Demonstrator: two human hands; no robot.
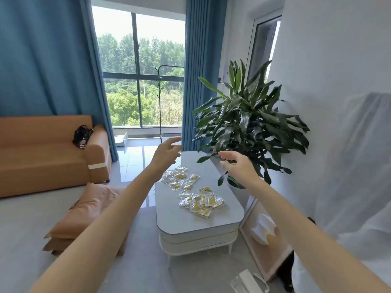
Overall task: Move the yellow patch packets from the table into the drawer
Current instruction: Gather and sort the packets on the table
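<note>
Both empty, fingers loosely spread, left hand point(167, 153) and right hand point(237, 166) hover above yellow patch packets point(201, 202) strewn across the counter point(213, 224).

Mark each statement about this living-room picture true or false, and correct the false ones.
1. The left hand and right hand hold nothing. True.
2. The yellow packets sit in one neat stack. False: they lie scattered in two loose clusters on the table.
3. A leafy plant stands beside the table. True.
4. The curtains are red. False: they are blue.
</note>
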